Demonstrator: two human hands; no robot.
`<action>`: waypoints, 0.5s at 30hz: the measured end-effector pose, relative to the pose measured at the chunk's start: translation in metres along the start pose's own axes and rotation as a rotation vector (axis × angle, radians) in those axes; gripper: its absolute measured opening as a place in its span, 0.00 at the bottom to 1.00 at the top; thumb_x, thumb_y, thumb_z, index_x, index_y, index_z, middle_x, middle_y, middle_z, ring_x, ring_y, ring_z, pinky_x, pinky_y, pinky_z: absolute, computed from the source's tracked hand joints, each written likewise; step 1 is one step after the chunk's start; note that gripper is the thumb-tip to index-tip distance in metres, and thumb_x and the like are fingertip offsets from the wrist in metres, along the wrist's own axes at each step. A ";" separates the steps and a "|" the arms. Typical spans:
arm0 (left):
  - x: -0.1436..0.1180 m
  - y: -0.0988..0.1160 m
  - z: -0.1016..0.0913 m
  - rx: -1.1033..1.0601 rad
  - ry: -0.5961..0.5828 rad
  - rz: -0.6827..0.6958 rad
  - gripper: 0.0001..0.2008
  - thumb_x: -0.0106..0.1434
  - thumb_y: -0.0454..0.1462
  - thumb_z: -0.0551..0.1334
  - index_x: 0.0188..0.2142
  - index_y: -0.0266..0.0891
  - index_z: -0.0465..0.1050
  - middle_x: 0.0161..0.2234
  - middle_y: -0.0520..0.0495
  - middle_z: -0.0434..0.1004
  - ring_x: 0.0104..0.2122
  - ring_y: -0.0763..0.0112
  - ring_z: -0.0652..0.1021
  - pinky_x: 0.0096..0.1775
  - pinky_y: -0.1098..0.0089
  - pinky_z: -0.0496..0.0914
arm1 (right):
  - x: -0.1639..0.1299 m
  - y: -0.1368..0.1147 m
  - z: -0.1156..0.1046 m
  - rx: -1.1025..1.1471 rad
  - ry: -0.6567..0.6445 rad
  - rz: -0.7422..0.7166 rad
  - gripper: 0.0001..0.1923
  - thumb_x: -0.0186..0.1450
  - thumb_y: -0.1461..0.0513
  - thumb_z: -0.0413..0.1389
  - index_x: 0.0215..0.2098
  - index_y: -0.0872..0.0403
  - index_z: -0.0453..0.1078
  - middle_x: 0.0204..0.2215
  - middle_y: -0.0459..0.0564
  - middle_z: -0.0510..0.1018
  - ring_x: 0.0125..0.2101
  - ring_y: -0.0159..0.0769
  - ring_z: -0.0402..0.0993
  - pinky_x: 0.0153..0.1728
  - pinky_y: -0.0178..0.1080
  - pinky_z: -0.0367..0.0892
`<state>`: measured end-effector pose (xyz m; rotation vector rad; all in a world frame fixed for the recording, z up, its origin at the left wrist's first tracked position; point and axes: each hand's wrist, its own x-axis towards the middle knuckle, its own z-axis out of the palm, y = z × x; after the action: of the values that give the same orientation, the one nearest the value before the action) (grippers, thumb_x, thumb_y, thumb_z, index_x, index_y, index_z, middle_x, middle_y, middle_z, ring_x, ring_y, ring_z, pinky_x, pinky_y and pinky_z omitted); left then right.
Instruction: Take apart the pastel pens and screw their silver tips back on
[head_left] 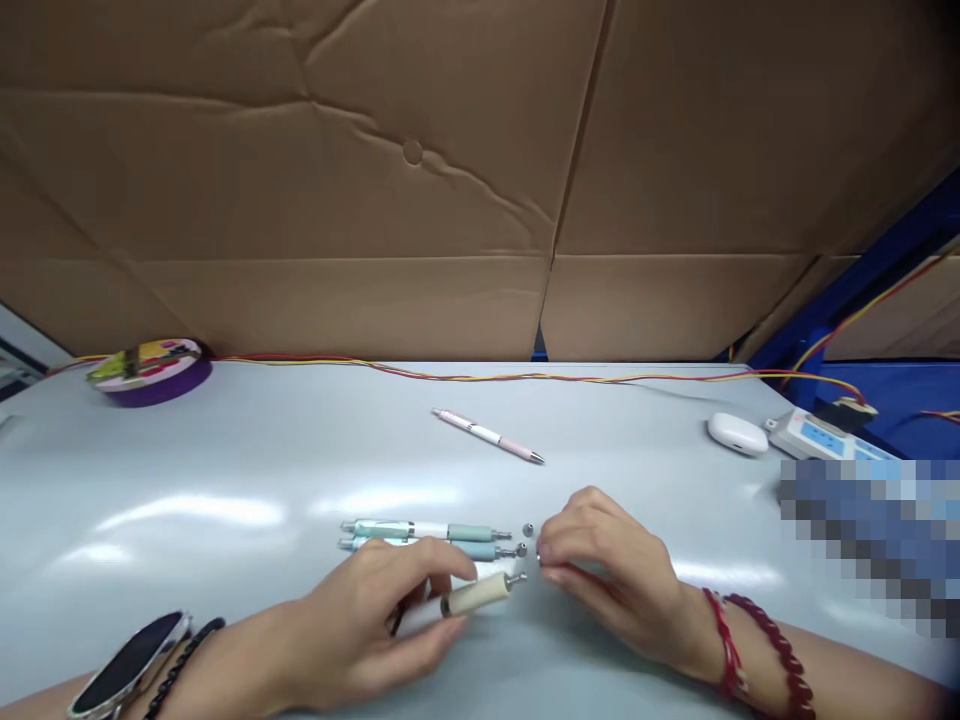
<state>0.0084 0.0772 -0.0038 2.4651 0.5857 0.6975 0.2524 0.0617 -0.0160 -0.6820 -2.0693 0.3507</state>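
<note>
Pens lie low in the middle of a pale grey table (225, 450). The left hand (367, 620) pinches a cream pen (476, 594) between thumb and fingers, its long axis running from 8 to 2 o'clock, its metal end toward the right hand (607, 575). That end lies just at 9 o'clock of the right hand's fingertips, nearly touching them. The right hand is curled, fingertips pressed together as if on a small part; what it holds, if anything, is too small to tell. A tiny metal tip (528, 529) sits loose at 11 o'clock of that hand. Two green pens (427, 537) lie side by side just beyond the left hand, long axes 9 to 3 o'clock. A pink pen (487, 435) lies well apart at 12 o'clock.

Farther out: tape roll (154, 370) at far left, white case (737, 434) and power strip (821, 436) at right, a red-yellow wire (487, 377) along the back edge. Cardboard (450, 170) walls the table in.
</note>
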 end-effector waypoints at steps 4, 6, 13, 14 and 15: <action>0.004 -0.009 -0.009 0.100 0.229 0.102 0.11 0.65 0.31 0.54 0.46 0.42 0.60 0.29 0.52 0.73 0.23 0.76 0.71 0.26 0.77 0.66 | 0.003 0.009 -0.001 -0.063 0.030 0.162 0.06 0.64 0.69 0.52 0.36 0.53 0.66 0.29 0.47 0.74 0.31 0.33 0.67 0.33 0.38 0.65; 0.008 -0.019 -0.016 0.216 0.237 0.131 0.12 0.66 0.30 0.54 0.48 0.42 0.62 0.33 0.50 0.74 0.28 0.74 0.73 0.30 0.75 0.67 | 0.004 0.016 -0.001 -0.095 0.025 0.229 0.07 0.64 0.70 0.51 0.36 0.52 0.66 0.31 0.48 0.74 0.33 0.35 0.67 0.35 0.38 0.65; 0.010 -0.048 -0.021 0.467 0.045 -0.066 0.10 0.68 0.34 0.50 0.45 0.43 0.66 0.35 0.49 0.73 0.31 0.71 0.74 0.30 0.73 0.66 | 0.004 0.029 -0.001 -0.142 -0.076 0.363 0.09 0.58 0.71 0.51 0.34 0.52 0.66 0.29 0.47 0.73 0.30 0.34 0.67 0.30 0.36 0.65; 0.010 -0.049 -0.019 0.464 0.021 -0.088 0.10 0.67 0.35 0.50 0.44 0.42 0.66 0.36 0.49 0.72 0.30 0.72 0.73 0.29 0.73 0.66 | 0.004 0.029 -0.001 -0.148 -0.081 0.365 0.09 0.57 0.71 0.52 0.33 0.52 0.65 0.28 0.46 0.73 0.29 0.34 0.67 0.29 0.36 0.65; 0.009 -0.049 -0.018 0.464 -0.006 -0.114 0.10 0.67 0.35 0.50 0.43 0.43 0.67 0.37 0.50 0.72 0.29 0.72 0.73 0.29 0.73 0.65 | 0.004 0.028 -0.001 -0.152 -0.092 0.370 0.09 0.56 0.71 0.52 0.32 0.52 0.65 0.28 0.46 0.72 0.29 0.34 0.66 0.29 0.35 0.64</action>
<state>-0.0076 0.1264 -0.0148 2.8220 0.9690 0.5557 0.2606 0.0869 -0.0263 -1.1659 -2.0672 0.4421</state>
